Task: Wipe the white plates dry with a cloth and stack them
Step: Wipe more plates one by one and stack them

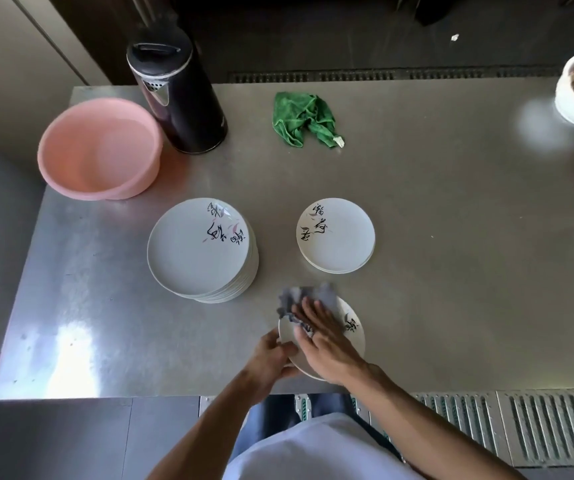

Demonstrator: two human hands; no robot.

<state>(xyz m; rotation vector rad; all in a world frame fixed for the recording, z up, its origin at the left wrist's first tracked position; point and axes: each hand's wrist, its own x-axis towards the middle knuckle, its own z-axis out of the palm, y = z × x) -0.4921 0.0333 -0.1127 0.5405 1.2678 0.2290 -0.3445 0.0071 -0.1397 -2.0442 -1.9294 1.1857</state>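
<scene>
One plate (354,344) getting wiped near the front edge of the metal table (451,271)
The left hand (271,356) grips its left rim, fingers curled round it; the right hand (325,336) lies flat with straight fingers, pressing the grey cloth (297,299) onto the plate. A tall stack (192,254) sits behind-left, a short stack (339,240) behind-right, apart from it.
</scene>
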